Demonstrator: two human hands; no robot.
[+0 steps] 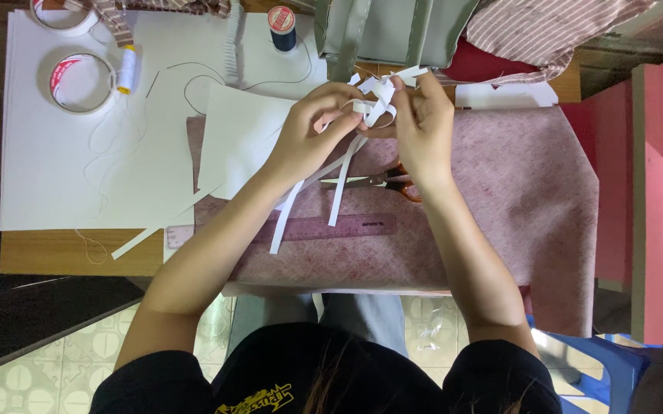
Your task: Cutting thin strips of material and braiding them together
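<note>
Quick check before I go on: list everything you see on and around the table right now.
paper strips: several, white, woven between both hands
loose strip: one, white, table's near edge
scissors: one, orange handles, under the hands
ruler: one, purple, on the pink fabric
paper sheet: one, white, beside left hand
tape rolls: two, white, far left
thread spools: two, dark blue and white, far side
bag: one, grey-green, far edge
left hand: holds strips
right hand: holds strips

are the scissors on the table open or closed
Slightly open: the scissors lie flat on the pink cloth, blades parted a little at the tips.
</note>
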